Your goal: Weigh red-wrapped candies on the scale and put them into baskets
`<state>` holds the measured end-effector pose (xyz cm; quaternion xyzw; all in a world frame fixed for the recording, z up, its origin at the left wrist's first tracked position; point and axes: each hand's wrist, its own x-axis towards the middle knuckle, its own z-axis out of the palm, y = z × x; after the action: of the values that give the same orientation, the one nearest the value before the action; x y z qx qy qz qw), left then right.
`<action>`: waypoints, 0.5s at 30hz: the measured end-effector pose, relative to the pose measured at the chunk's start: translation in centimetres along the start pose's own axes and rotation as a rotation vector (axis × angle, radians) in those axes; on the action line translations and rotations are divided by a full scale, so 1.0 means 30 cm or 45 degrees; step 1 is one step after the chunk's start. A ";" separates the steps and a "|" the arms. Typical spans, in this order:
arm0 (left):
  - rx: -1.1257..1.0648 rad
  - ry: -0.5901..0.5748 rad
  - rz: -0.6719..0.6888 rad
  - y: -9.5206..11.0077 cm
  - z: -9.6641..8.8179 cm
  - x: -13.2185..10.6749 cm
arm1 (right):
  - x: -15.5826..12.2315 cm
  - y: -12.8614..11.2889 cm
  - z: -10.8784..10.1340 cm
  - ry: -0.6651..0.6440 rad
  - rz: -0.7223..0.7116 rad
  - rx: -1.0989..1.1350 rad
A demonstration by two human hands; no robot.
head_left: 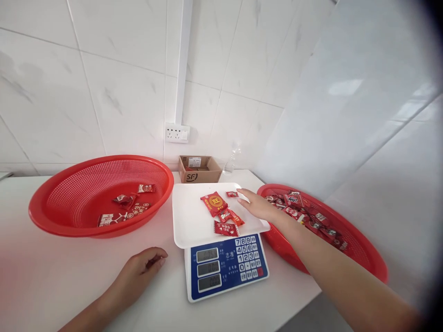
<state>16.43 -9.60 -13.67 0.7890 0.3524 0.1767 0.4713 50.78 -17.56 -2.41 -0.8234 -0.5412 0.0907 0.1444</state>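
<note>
Right hand [261,207] lies flat and open over the right edge of the white tray [188,221] on the weighing scale [224,267], gripping nothing, fingertips just beside a small red candy packet [232,194] near the tray's back edge. Left hand [143,265] rests loosely curled, seemingly empty, on the surface [51,276] by the scale's front-left corner. Probably best: pinch the packet lightly, no weight on the tray, forearm clear of its rim.

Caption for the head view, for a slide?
Right hand on scale tray beside red packets; left hand curled on table; red baskets flank it.
</note>
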 end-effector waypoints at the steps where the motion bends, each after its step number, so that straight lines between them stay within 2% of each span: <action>1: 0.003 0.004 0.005 0.003 -0.001 -0.001 | 0.007 -0.005 0.011 -0.005 -0.005 -0.005; 5: 0.037 -0.008 0.006 0.013 -0.004 -0.006 | -0.007 -0.063 0.032 -0.115 -0.089 0.092; 7: 0.036 -0.016 -0.001 0.014 -0.004 -0.006 | -0.035 -0.091 0.014 -0.175 -0.124 0.149; 9: 0.031 -0.015 0.009 0.013 -0.003 -0.005 | -0.066 -0.095 -0.018 -0.155 -0.126 0.139; 12: 0.040 -0.021 0.008 0.009 -0.002 -0.002 | -0.105 -0.038 -0.078 0.004 -0.048 0.083; 15: 0.049 -0.026 -0.015 0.007 -0.002 -0.003 | -0.135 0.087 -0.126 0.166 0.125 -0.003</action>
<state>16.43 -9.69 -13.45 0.7975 0.3554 0.1591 0.4607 52.58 -22.77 0.25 -0.8532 -0.4899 0.0431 0.1739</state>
